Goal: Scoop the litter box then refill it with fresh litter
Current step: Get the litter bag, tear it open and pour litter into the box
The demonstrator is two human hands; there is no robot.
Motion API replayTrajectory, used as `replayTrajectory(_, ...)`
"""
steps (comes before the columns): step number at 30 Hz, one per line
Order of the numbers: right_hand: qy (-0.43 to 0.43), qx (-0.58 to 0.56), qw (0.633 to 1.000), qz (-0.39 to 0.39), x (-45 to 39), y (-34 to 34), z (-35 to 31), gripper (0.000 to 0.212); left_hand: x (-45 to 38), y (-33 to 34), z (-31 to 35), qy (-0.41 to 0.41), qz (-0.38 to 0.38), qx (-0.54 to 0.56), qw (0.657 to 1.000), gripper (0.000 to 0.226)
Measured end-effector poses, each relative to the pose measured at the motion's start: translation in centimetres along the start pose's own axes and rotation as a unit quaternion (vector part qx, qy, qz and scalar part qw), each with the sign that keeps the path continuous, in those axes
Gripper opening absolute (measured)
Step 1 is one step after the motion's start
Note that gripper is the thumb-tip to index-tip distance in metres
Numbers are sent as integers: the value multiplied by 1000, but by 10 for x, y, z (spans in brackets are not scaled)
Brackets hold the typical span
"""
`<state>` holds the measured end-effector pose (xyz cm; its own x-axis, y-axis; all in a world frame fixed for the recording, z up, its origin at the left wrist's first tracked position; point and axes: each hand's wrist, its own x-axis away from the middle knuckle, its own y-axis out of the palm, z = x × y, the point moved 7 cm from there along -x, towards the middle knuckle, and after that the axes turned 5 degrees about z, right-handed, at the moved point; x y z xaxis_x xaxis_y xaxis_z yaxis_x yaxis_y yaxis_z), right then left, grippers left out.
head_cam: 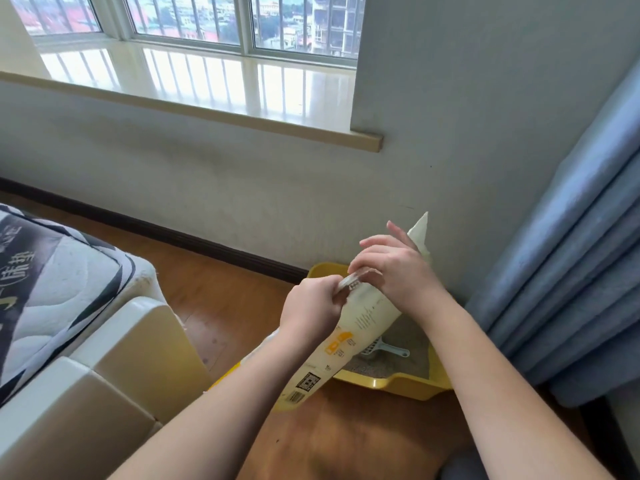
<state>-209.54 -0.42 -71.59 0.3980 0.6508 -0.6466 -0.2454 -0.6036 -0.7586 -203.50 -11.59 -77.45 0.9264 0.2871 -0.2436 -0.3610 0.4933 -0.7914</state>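
A yellow litter box [408,382] sits on the wooden floor against the wall, with grey litter [408,336] inside. A pale blue scoop [386,349] lies on the litter. A cream and yellow litter bag [356,323] leans upright over the box's near left side. My left hand [311,311] pinches the bag's top edge. My right hand [394,268] grips the top of the bag just beside it, and a white corner of the bag sticks up behind that hand.
A blue curtain [575,254] hangs right of the box. A mattress [52,282] on a cream bed frame [114,368] stands at the left. The window sill [207,88] runs above. A dark baseboard [173,233] lines the wall.
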Motion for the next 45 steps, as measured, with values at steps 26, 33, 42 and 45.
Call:
replayTrajectory(26,603,-539,570,145,90,64,67,64,15,-108,11,-23,191,303,933,23)
replayTrajectory(33,575,-537,591,177,75,61,75,56,20,-91,-27,-127,194,428,874,20)
replayTrajectory(42,519,-510,658,196,47,41,67,50,15,-88,-54,-161,219,559,783,29)
replayTrajectory(45,497,-478,696,198,41,29,63,42,12,-85,-58,-153,215,578,772,20)
